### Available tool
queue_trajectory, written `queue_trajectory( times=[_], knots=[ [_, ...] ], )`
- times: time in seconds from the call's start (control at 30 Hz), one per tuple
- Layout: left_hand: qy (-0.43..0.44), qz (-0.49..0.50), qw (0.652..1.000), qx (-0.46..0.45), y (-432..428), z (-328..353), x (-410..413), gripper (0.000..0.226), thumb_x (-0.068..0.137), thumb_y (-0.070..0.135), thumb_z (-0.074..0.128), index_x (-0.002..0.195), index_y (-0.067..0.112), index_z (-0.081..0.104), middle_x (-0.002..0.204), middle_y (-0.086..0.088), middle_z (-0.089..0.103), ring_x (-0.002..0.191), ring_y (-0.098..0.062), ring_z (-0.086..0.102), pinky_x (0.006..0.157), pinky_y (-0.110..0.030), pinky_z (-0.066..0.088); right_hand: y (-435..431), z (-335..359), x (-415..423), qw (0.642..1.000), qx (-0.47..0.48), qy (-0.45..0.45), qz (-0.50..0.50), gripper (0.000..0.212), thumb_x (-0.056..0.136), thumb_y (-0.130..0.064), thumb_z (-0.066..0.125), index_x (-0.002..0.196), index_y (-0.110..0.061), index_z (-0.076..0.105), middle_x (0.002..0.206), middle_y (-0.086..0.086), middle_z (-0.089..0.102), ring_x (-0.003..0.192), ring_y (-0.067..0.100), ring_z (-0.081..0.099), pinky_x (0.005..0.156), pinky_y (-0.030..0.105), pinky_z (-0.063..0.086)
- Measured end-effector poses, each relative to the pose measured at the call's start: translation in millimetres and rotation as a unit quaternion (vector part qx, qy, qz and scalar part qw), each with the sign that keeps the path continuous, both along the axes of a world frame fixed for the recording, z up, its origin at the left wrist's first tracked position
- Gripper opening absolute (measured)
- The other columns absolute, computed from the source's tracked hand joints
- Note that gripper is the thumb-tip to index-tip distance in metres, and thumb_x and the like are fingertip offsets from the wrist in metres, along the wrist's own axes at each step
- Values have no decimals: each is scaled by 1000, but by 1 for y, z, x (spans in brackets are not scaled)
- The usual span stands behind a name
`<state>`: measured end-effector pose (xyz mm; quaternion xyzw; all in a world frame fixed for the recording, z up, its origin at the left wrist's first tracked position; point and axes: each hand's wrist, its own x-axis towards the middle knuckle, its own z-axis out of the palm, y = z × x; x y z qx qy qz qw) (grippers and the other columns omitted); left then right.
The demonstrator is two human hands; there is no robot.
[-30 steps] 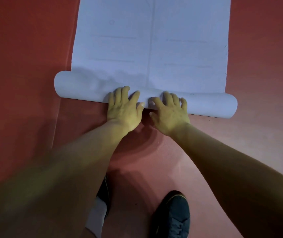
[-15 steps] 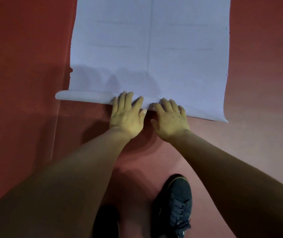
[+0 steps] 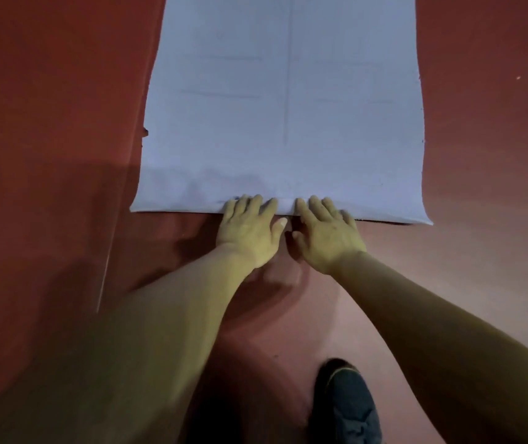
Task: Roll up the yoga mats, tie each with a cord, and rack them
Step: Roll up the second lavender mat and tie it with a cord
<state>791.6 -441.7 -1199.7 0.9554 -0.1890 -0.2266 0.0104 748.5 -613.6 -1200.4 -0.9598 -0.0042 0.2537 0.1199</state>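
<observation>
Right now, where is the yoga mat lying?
In the head view the yoga mat lies flat on the red floor, filling the upper centre. Its near edge is under the fingertips of the left hand and the right hand.

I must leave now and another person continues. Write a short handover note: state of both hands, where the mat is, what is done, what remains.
The left hand is open, its straight fingers pressing on the near edge of the yoga mat.
The right hand is open and presses the same edge, close beside it.
The mat lies flat on the red floor and stretches away from the person.
Done: nothing that shows; no roll is formed.
Left: roll this mat, tie it, rack it. No cord or rack is in view.
</observation>
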Motion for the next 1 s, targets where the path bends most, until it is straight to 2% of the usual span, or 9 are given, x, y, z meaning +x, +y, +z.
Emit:
queue_trajectory(
  times=[0.1,0.17,0.2,0.37,0.47,0.67,0.73,0.87,1.0],
  knots=[
    [-76,4,996,-39,4,-16,8,72,93,56,11,144,24,51,146,-6,48,131,-30,46,116,-45,28,-2,-25,6,996,-14,-90,1,61,100,-52,32,152,-19,34,154,5,37,144,30,30,114,49,28],
    [-147,12,985,-91,7,-34,8,59,94,51,27,128,21,66,136,-12,56,113,-34,58,104,-46,43,-4,-42,4,986,-7,-169,-2,56,98,-53,36,141,-18,48,139,7,49,130,32,45,104,48,35],
    [-178,12,978,-108,8,-43,7,53,95,49,34,122,20,69,131,-13,58,107,-35,61,99,-45,46,-7,-50,2,978,-2,-209,-3,52,98,-53,39,135,-19,53,131,7,51,122,32,49,99,47,37],
    [-260,-5,954,-152,15,-80,8,50,96,52,41,119,18,69,114,-7,63,106,-28,57,100,-40,32,-14,-77,5,951,8,-308,4,43,98,-51,49,122,-18,62,117,6,54,109,29,51,95,42,35],
    [-265,7,946,-185,11,-88,9,55,94,57,44,119,14,69,112,-6,64,110,-22,50,109,-43,29,-12,-84,9,946,34,-321,1,44,98,-49,50,116,-12,64,109,8,56,105,32,53,95,42,40],
    [-284,-44,935,-207,14,-95,22,55,93,56,49,118,12,71,106,-3,64,109,-24,58,117,-47,25,-14,-85,17,947,69,-311,-26,47,94,-50,49,111,-11,67,103,8,56,99,33,54,91,45,46],
    [-297,-72,931,-200,17,-95,30,52,92,54,49,114,13,72,100,-2,64,102,-24,58,113,-45,30,-15,-82,19,951,76,-299,-32,49,93,-52,48,110,-11,69,102,7,57,97,31,53,89,43,44],
    [-294,-84,931,-197,17,-95,34,46,89,53,49,101,16,74,87,-1,64,82,-26,61,86,-33,38,-16,-86,18,950,92,-293,-48,50,94,-55,46,112,-16,71,101,2,60,95,28,53,86,36,37],
    [-267,-69,938,-209,18,-93,34,46,90,56,47,96,21,75,85,3,63,79,-21,58,75,-30,40,-19,-85,20,954,109,-276,-50,52,96,-60,42,111,-21,73,98,-1,64,90,26,54,81,35,37]
  ],
)
